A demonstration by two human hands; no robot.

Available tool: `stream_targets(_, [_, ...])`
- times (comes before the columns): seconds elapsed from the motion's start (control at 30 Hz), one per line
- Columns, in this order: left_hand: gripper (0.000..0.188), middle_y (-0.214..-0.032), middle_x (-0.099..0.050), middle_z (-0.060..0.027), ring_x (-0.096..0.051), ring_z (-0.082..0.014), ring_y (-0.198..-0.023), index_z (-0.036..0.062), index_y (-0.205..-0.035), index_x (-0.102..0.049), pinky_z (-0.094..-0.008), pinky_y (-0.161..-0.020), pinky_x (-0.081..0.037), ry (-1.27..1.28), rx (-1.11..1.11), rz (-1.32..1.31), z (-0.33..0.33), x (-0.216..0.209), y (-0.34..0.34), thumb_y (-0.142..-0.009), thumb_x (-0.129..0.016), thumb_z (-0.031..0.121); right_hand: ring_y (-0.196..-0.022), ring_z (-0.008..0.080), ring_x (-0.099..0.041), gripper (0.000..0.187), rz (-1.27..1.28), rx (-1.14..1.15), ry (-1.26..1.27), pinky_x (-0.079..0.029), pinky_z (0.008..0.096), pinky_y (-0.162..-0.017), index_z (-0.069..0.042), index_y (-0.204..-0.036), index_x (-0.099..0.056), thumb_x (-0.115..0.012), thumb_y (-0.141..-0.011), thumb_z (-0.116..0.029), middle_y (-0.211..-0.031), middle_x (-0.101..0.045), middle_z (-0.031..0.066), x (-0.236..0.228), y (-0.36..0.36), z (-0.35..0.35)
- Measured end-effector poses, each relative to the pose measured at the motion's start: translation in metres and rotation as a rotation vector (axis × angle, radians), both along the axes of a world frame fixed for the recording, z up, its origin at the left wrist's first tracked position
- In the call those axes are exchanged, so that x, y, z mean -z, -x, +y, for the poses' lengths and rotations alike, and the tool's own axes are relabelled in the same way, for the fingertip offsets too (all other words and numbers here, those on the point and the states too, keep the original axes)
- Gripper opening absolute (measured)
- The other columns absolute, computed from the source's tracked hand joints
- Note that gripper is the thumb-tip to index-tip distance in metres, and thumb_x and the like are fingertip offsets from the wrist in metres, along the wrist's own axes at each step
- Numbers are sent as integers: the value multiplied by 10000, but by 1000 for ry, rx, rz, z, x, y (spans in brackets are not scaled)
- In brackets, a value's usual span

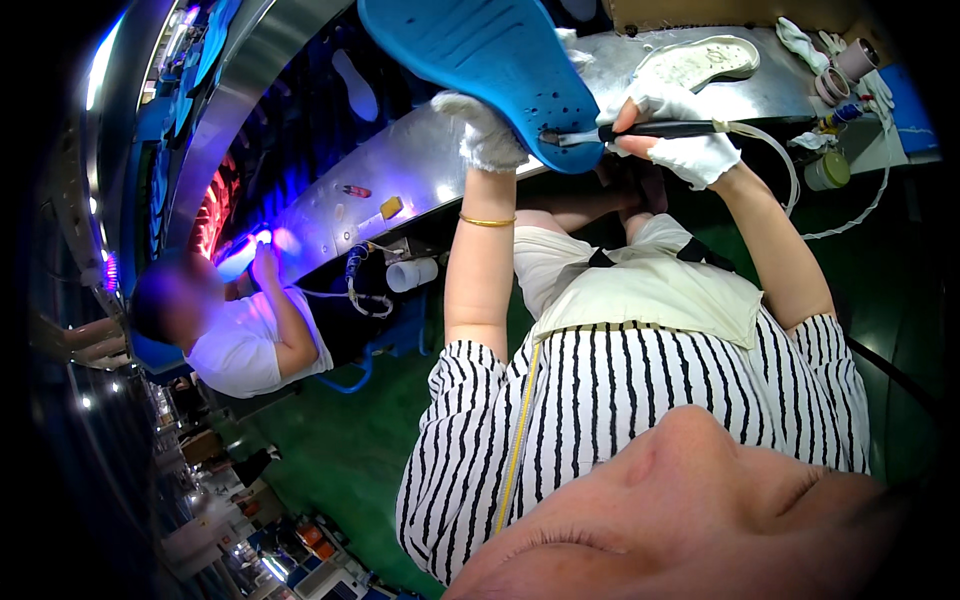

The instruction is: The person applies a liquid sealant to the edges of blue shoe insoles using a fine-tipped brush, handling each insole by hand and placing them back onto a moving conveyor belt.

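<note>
My left hand point(482, 132), in a white glove, is closed on the near left edge of a blue sole-shaped piece point(470, 50) with small holes and grooves. My right hand point(688, 140), its white glove leaving the fingertips bare, grips a black-handled brush point(668, 129). The brush's pale head touches the perforated end of the blue piece, beside a dark spot. From the back of its handle runs a clear tube point(775, 150). A white shoe sole point(705, 62) lies on the metal bench just beyond my right hand.
The metal bench point(440, 150) carries a yellow block point(391, 208) and a small red item point(356, 191). Tape rolls point(856, 60), gloves and a greenish can point(827, 171) sit at the right. Behind it, a pale sole point(355, 85) lies on a dark surface. A co-worker point(255, 330) sits at the left.
</note>
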State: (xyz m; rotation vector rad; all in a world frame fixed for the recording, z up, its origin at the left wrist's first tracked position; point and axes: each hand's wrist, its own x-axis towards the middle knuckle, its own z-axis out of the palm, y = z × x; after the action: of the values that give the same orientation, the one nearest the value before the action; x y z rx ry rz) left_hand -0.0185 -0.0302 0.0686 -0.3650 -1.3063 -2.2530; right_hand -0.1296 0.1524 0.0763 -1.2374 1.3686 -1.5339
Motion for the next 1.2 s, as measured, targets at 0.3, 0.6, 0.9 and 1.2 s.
stream_targets(0.3, [1004, -1061, -590, -121, -600, -191, -908, -8, -1202, -476, -300, -774, -523, 147, -105, -534, -3, -14, -3, -598, -501, 793, -748, 143, -575, 107, -28, -256, -147, -483, 249, -657, -25, -788, -619, -652, -696, 17, -877, -619, 69, -8, 18, -4])
stream_targets(0.6, [656, -1010, -612, -79, -595, -133, -838, 33, -1198, -521, -265, -742, -503, 149, -66, -836, -5, -23, 20, -832, -506, 577, -730, 145, -569, 132, 87, -244, -155, -484, 270, -635, -17, -740, -584, -601, -636, 63, -832, -594, 73, -15, 12, -8])
stream_targets(0.9, [715, -1079, -586, -107, -580, -166, -889, 51, -1245, -489, -283, -774, -497, 249, -121, -925, -11, -33, 22, -813, -491, 621, -782, 172, -567, 143, 179, -207, -139, -465, 295, -718, -9, -738, -582, -613, -625, 72, -800, -587, 73, -16, 20, -14])
stream_targets(1.2, [737, -987, -609, -125, -614, -184, -809, 41, -1204, -501, -314, -724, -529, 211, -130, -856, -16, -31, 18, -790, -484, 651, -751, 169, -555, 127, 407, -133, 40, -468, 268, -677, -20, -748, -577, -641, -662, 48, -773, -565, 60, -14, 43, -18])
